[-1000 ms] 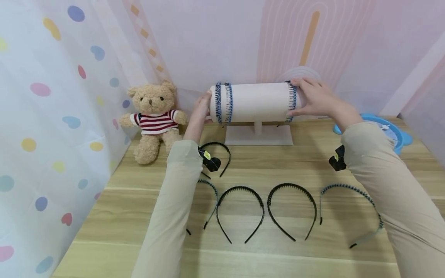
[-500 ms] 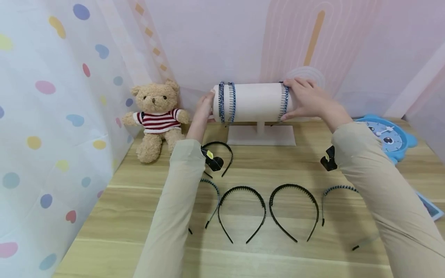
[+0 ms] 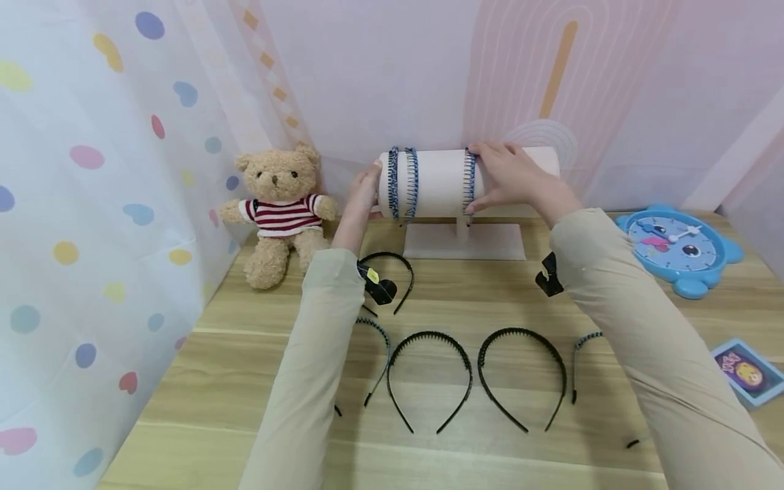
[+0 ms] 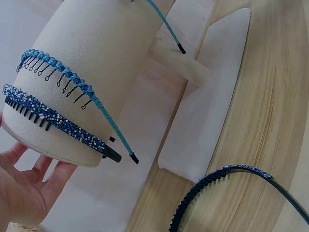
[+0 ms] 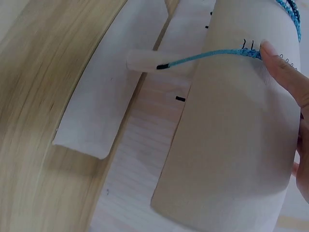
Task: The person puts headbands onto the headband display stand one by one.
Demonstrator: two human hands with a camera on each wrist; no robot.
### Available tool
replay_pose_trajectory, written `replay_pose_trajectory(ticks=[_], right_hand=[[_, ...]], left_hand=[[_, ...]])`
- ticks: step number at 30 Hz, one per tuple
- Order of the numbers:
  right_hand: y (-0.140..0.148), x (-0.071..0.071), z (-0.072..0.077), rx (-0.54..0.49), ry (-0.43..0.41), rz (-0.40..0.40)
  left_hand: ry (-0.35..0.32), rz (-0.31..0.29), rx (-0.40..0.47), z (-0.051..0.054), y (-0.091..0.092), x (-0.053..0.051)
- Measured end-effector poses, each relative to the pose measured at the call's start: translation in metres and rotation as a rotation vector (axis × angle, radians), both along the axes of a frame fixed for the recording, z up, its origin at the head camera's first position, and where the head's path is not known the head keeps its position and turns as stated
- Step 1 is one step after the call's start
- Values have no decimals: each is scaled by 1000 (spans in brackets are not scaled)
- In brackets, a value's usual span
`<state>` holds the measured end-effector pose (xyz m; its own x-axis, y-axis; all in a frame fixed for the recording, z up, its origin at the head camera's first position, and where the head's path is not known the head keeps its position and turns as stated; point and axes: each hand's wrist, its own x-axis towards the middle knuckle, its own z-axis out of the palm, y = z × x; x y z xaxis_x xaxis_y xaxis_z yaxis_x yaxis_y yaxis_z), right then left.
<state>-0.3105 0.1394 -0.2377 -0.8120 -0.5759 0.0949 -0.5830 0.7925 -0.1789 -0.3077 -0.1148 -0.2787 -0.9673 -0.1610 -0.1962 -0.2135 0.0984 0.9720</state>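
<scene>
A white cylindrical headband stand (image 3: pixel 441 184) stands at the back of the table. Around its left end sit a speckled dark-blue headband (image 4: pixel 63 121) and a braided light-blue headband (image 4: pixel 72 77). My left hand (image 3: pixel 363 194) grips the left end of the cylinder, its fingertips against the end's rim. Farther right, my right hand (image 3: pixel 511 177) holds a third headband (image 3: pixel 469 180), blue and braided, round the cylinder. Its thumb presses on the band in the right wrist view, while the other fingers are partly hidden behind the cylinder.
Several headbands lie on the table, among them a black one (image 3: pixel 522 333) and another dark one (image 3: pixel 429 335). A teddy bear (image 3: pixel 278 204) sits left of the stand. To the right are a blue clock (image 3: pixel 674 241) and a small framed picture (image 3: pixel 748 373).
My right hand has slid the third headband leftward along the cylinder from its right end, baring that end. The left hand stays at the left end. The view has shifted slightly.
</scene>
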Motion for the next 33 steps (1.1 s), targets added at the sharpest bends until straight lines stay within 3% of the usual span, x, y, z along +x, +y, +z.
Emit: replay_pose_trajectory(ticks=[23, 29, 33], right_hand=[[-51, -7, -5, 35, 20, 43], [-46, -5, -7, 17, 27, 31], [-25, 0, -4, -33, 39, 21]], left_hand=[[0, -6, 10, -3, 5, -2], [-6, -18, 3, -1, 8, -4], [-16, -29, -1, 1, 9, -4]])
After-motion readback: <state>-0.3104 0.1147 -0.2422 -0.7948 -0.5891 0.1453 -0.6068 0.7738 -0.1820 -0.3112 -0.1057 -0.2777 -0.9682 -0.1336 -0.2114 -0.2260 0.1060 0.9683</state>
